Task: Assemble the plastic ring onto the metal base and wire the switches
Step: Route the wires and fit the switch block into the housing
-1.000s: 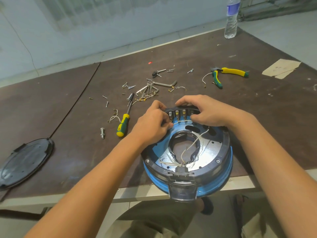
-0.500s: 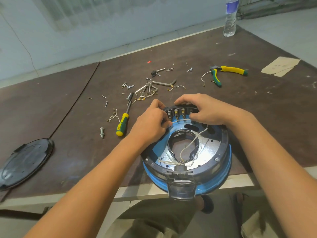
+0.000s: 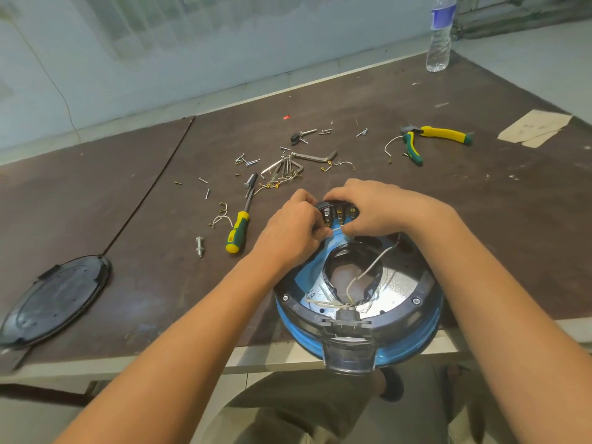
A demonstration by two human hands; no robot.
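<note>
Sitting lower centre, overhanging the bench (image 3: 128, 219) edge: metal base (image 3: 397, 290) with black plastic ring (image 3: 429, 283) seated on it, white wires (image 3: 374, 261) in its centre opening. At its far rim, left hand (image 3: 288, 232) and right hand (image 3: 378, 209) grips both pinch one short white lead (image 3: 336, 230) by the switches (image 3: 336, 213). Beyond: one screwdriver (image 3: 238, 230), one pliers (image 3: 439, 136), one bottle (image 3: 440, 36) upper right.

Table (image 3: 480, 219): screwdriver (image 3: 237, 230), pliers (image 3: 429, 139), screws (image 3: 246, 161).

text: none legible | water bottle (image 3: 439, 36) label: blue, print perhaps there but too blurred to read
</note>
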